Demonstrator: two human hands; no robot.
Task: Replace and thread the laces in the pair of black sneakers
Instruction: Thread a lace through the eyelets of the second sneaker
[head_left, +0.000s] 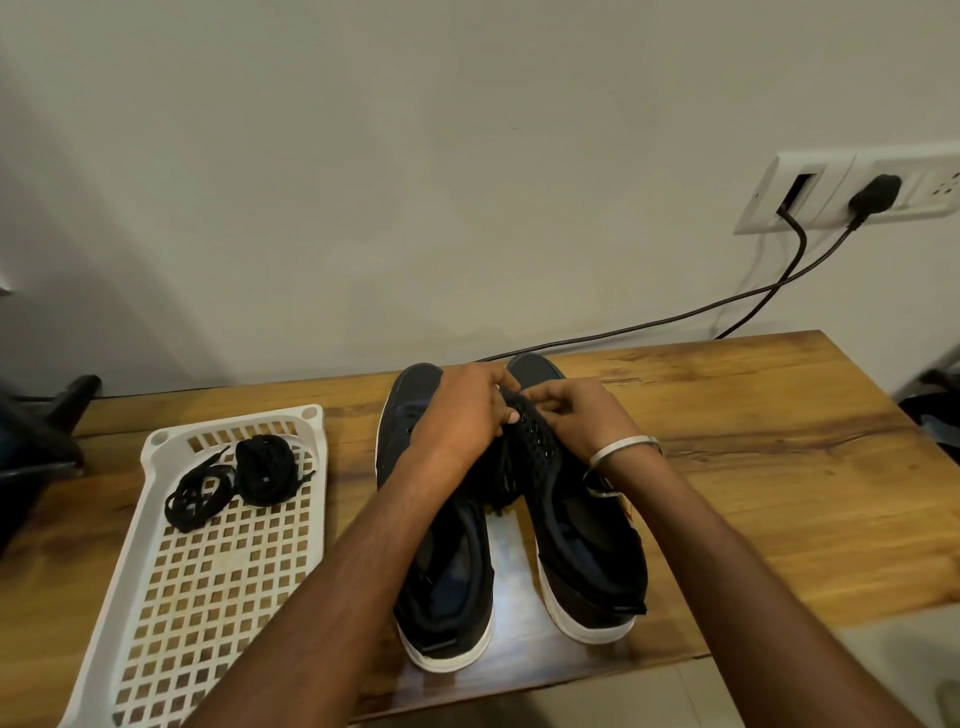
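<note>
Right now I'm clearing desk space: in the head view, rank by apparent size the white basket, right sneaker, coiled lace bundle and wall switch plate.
1. White perforated plastic basket, nearest the camera
2. Right black sneaker
3. White wall switch plate, farther away
4. Coiled black lace bundle

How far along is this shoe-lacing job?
Early to midway, it seems. Done: the left sneaker shows bare eyelets, no lace. In hand: the left hand and right hand work at the lace on the right sneaker. Left: two lace bundles lie in the white tray, unthreaded.
</note>
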